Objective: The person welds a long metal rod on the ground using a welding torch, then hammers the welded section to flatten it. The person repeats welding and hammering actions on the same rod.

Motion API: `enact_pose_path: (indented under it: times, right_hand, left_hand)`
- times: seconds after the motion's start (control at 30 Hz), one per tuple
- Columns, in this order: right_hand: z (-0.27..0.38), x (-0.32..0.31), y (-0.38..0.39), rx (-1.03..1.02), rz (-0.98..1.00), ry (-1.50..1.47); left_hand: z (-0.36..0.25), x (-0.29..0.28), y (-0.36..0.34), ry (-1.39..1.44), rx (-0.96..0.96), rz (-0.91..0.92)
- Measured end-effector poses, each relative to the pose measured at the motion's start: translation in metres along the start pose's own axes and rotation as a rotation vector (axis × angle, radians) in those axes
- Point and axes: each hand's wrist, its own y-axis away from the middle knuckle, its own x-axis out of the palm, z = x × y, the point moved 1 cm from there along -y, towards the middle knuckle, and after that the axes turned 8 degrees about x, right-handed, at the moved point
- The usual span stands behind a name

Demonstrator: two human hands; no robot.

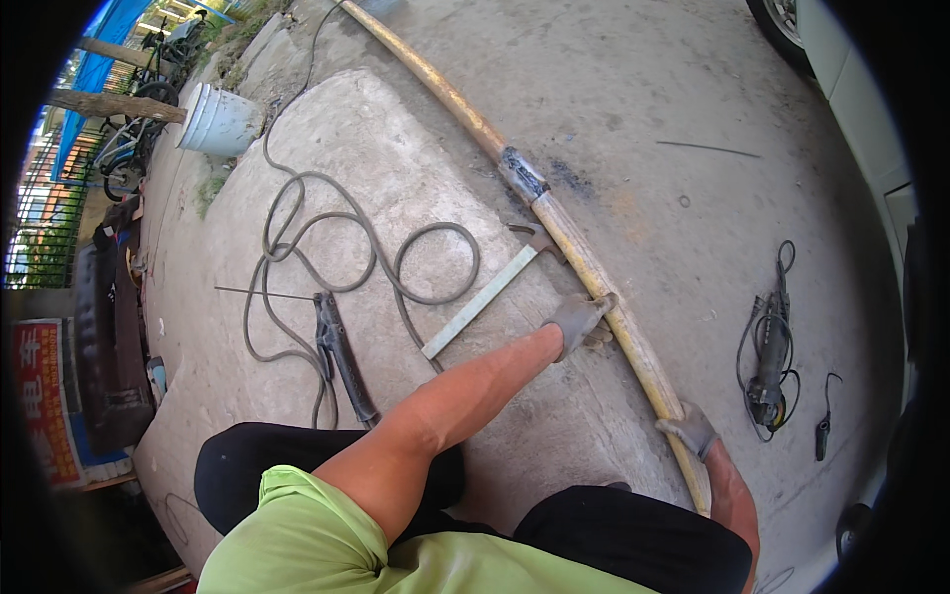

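A long, rusty yellow metal pipe [645, 361] runs from the far upper left down to my right side. My left hand [579, 323], in a grey work glove, grips it near the middle, thumb on top. Nearer to me, my right hand [691, 430], also gloved, is wrapped round the pipe close to its end. Farther up the pipe sits a darker sleeve joint [522, 176] with blackened marks. A hammer [482, 301] with a pale flat handle lies beside the pipe, its head against or just under it; I cannot tell which.
At left lie a black welding electrode holder [340, 356] with a thin rod and a looped cable [374, 252]. On the right are an angle grinder [770, 371] and a small hooked tool [823, 432]. A white bucket [222, 121] and a parked vehicle [859, 109] stand farther off.
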Motion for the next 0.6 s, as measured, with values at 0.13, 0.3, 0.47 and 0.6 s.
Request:
enact_pose_path:
  times: [0.13,0.3,0.47,0.6]
  right_hand:
    - [0.024,0.01,0.018,-0.043,-0.149,0.088]
    - [0.031,0.057,0.018,-0.273,-0.7,0.342]
    - [0.041,0.059,0.01,-0.103,-0.694,0.361]
    - [0.054,0.061,0.003,-0.128,-0.682,0.379]
  left_hand:
    - [0.005,-0.008,-0.005,0.01,0.099,0.003]
    - [0.009,-0.008,-0.01,-0.044,0.104,-0.011]
    - [0.005,-0.007,-0.008,-0.096,0.075,-0.005]
    - [-0.01,-0.045,-0.023,-0.845,0.168,0.169]
